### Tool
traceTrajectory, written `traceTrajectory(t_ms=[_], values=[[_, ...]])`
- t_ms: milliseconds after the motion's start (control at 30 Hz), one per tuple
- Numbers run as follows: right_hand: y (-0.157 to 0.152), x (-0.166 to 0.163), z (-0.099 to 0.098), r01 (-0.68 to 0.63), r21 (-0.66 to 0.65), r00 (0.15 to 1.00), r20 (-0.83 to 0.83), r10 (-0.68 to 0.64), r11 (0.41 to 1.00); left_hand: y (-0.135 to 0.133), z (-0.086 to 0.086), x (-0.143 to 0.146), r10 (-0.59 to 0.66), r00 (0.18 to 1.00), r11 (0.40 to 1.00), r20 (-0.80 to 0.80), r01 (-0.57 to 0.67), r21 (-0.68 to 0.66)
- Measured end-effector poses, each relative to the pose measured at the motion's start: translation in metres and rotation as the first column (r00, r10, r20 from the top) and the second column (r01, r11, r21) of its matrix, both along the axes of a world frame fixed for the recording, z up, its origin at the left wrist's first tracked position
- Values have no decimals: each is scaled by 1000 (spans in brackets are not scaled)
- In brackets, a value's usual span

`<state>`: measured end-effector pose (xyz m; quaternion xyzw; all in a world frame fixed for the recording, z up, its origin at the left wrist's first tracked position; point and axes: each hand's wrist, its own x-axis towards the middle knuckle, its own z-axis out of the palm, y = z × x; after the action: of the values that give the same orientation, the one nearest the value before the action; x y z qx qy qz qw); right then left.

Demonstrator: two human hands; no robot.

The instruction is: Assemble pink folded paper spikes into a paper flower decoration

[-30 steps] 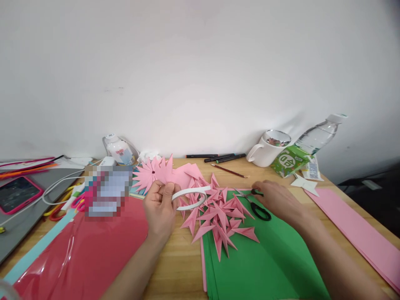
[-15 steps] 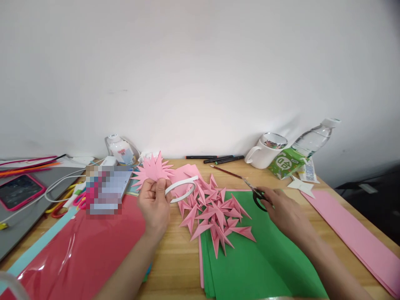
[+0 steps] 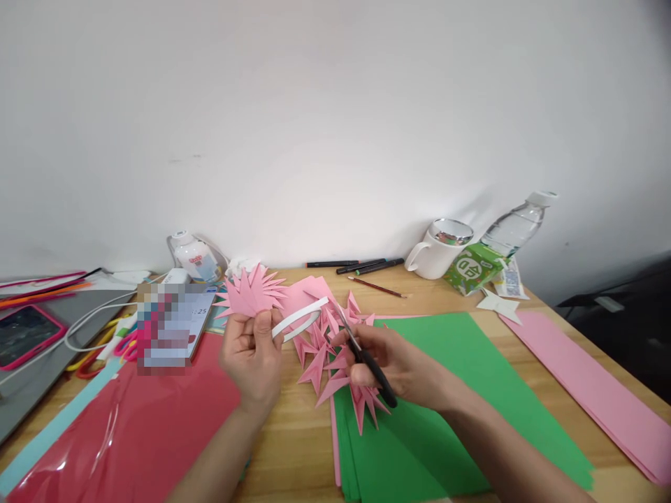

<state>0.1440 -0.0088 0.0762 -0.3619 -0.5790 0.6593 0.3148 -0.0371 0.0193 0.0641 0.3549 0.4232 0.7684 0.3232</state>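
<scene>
Two sheet-strewn counter hands: left hand (image 3: pixel 251 356) pinches a white paper strip (image 3: pixel 298 318); right hand (image 3: pixel 401 369) grips black-handled scissors (image 3: pixel 373 369). Clear plastic bottle (image 3: pixel 511 227) holds water.

Your light is bright, soft and even, leaving only faint shadows on the tabletop (image 3: pixel 293 436). Glare streaks the red sheet (image 3: pixel 112 426). Your left hand (image 3: pixel 251 356) and right hand (image 3: pixel 403 367) look sharp. The wide lens bends the edges, and the upper right corner darkens.

Counted: one mug (image 3: pixel 437 251), one water bottle (image 3: pixel 516 225), three markers (image 3: pixel 361 266), one pencil (image 3: pixel 377 286), one pair of black scissors (image 3: pixel 368 362), one white paper strip (image 3: pixel 300 318).
</scene>
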Motion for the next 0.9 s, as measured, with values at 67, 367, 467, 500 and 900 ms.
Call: traceTrajectory(t_ms=[67, 367, 467, 500, 900], values=[[4, -6, 2, -29, -10, 1000, -12, 29, 1000, -1, 0, 1, -5, 1000, 1000, -3, 5, 0], [9, -20, 14, -40, 11, 998, -54, 40, 999, -3, -4, 1, -38, 999, 999, -13, 38, 18], [9, -21, 13, -22, -7, 999, -36, 22, 1000, -4, -5, 1, -54, 999, 999, -11, 53, -6], [9, -21, 14, -18, -10, 999, -35, 18, 1000, -4, -6, 1, -56, 998, 998, -9, 56, -8], [9, -17, 15, -26, 25, 999, -21, 27, 999, -5, -4, 2, -56, 998, 998, -17, 56, -2]])
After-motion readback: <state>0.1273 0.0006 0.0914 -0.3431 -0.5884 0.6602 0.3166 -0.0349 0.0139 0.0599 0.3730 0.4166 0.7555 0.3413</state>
